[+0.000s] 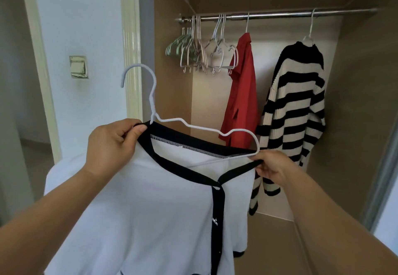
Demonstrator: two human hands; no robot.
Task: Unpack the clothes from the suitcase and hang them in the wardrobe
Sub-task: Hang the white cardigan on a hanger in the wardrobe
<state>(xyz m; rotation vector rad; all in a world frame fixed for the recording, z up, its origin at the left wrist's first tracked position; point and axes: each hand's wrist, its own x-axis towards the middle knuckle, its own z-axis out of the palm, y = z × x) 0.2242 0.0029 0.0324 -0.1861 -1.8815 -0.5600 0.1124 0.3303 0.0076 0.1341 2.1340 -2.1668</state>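
Wardrobe point(355, 102) open, metal rail point(280, 14) across its top.

- White cardigan point(150, 199), black trim, buttoned front: held up in front of the wardrobe, below the rail and left of its left end. Not on the rail.
- White hanger point(137, 65): sits in the cardigan's neckline, tilted, with the hook well below the rail's left end. One shoulder arm is bare above the collar; the lower bar runs inside the neck opening.
- Left hand point(112, 143): thumb and fingers pinch the collar trim just beside the hanger's neck.
- Right hand point(272, 164): fingers curled on the hanger's far shoulder end and the trim there.
- On the rail: bunch of empty hangers point(200, 52) at the left end, red shirt point(241, 102) mid-rail, black-and-cream striped sweater point(297, 102) toward the right end.
- Wall switch point(78, 67): well left of the rail, lower.
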